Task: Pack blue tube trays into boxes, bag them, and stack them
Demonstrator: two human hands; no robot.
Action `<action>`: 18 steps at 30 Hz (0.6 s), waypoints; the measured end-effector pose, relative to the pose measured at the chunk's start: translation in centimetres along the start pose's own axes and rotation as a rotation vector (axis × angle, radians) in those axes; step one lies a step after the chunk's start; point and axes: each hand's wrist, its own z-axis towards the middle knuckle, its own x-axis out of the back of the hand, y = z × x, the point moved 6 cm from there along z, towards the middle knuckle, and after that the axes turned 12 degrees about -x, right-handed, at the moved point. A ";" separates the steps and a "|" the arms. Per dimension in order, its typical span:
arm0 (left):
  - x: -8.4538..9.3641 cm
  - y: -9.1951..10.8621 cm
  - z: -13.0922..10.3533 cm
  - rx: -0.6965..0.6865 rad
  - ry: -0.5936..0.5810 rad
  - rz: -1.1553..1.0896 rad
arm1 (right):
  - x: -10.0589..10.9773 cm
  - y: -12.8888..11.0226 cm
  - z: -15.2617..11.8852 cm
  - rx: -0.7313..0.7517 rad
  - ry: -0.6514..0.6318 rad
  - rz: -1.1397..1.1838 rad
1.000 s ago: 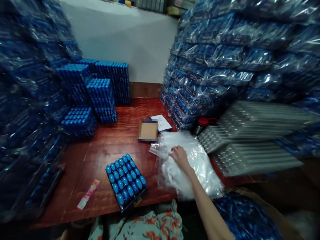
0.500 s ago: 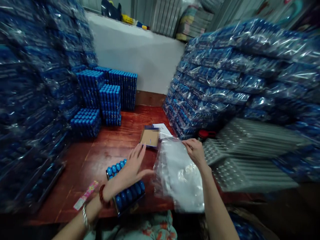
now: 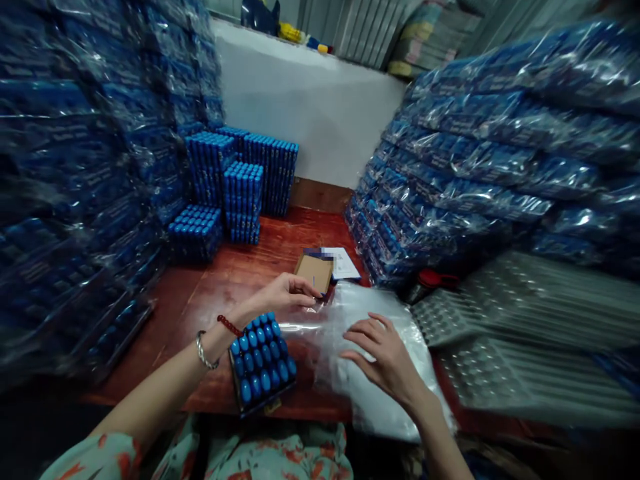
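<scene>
plastic bags (image 3: 367, 397), thin, flat, glossy

We cannot tell whether our left fingers (image 3: 304, 285) pinch the clear film (image 3: 305, 327) below them. Nearer us than those, our left wrist (image 3: 225, 335) covers a corner of the block of blue pieces (image 3: 266, 380). Our right fingers (image 3: 367, 328) hide part of the plastic bags (image 3: 385, 413) beneath; beyond them, print on the white card (image 3: 345, 263) is too small to read, and rightward the grey trays (image 3: 485, 367) blur, cut off by the edge
</scene>
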 end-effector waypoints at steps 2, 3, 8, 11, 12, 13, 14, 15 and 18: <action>-0.4 -0.4 -0.9 0.000 0.023 0.062 | -0.3 0.6 0.5 -0.112 -0.033 0.149; -0.9 -0.3 -1.3 -0.011 0.010 0.102 | -0.4 1.1 1.0 -0.165 -0.026 0.192; -2.3 2.5 -2.6 -0.214 -0.070 0.374 | -3.8 1.5 3.1 -0.254 -0.403 0.431; -1.7 4.1 -3.5 -0.257 -0.091 0.570 | -6.0 0.1 3.3 -0.269 -0.649 0.620; -1.4 4.5 -3.7 -0.248 -0.099 0.647 | -6.2 -0.2 3.5 -0.284 -0.625 0.621; -1.1 4.9 -3.9 -0.235 -0.111 0.734 | -6.1 -0.5 3.9 -0.293 -0.562 0.590; -1.0 5.3 -3.9 -0.223 -0.131 0.828 | -5.8 -0.8 4.3 -0.291 -0.484 0.542; -1.0 5.7 -3.7 -0.214 -0.164 0.917 | -5.3 -1.2 4.6 -0.274 -0.421 0.490; -1.9 6.2 -2.9 -0.192 -0.343 1.001 | -4.0 -2.3 5.8 -0.217 -0.321 0.356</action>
